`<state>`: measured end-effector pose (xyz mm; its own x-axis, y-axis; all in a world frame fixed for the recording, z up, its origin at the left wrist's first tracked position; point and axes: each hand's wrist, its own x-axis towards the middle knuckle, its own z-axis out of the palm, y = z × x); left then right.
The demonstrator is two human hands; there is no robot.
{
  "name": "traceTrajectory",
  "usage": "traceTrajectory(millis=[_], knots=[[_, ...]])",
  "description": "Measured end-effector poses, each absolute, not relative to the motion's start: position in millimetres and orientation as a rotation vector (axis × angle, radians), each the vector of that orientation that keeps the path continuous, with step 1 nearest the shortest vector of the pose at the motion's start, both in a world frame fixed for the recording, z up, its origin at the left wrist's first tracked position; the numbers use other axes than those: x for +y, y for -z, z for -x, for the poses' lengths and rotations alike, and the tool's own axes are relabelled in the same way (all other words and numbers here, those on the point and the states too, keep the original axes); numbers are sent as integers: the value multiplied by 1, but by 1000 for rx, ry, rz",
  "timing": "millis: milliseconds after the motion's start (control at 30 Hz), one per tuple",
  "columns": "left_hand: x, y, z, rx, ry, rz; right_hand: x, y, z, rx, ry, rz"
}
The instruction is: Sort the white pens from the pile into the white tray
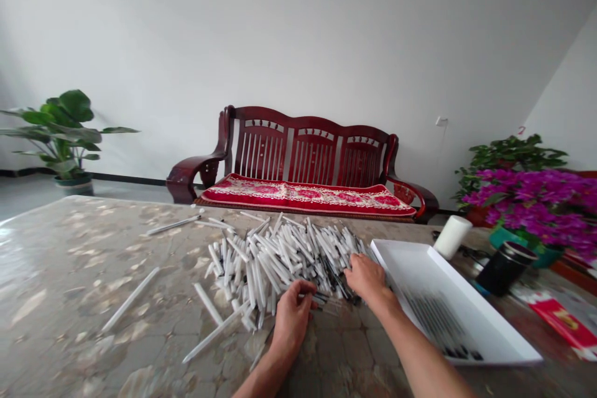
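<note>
A heap of white and clear pen-like sticks (280,255), some with black ends, lies on the table in front of me. At its near edge, my left hand (293,311) has its fingers curled together. Thin dark and clear sticks (329,306) show beside those fingertips and seem to be gripped by them. My right hand (367,277) reaches into the heap's right side with bent fingers; their tips are hidden among the sticks. Right of that arm, a shallow white box (485,317) holds a row of slim clear pens with black ends (441,320).
Loose white sticks (130,300) lie left of the heap on the patterned table (60,261). Beyond the box stand a white roll (452,236), a dark cup (506,267) and purple flowers (541,205). A wooden bench (310,155) is behind the table.
</note>
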<state>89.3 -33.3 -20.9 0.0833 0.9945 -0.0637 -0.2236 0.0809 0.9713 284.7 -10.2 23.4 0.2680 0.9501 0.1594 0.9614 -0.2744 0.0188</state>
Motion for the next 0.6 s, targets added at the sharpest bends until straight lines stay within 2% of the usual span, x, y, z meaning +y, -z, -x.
traceTrajectory(millis=[200, 433, 600], knots=[[-31, 23, -91, 1012, -1212, -1024, -21, -17, -289, -1719, 213, 2397], [-28, 21, -91, 938, -1247, -923, -45, -1, -245, -1789, -348, 1680], [-25, 24, -88, 914, -1312, -817, -46, 13, -227, -1770, -461, 1382]])
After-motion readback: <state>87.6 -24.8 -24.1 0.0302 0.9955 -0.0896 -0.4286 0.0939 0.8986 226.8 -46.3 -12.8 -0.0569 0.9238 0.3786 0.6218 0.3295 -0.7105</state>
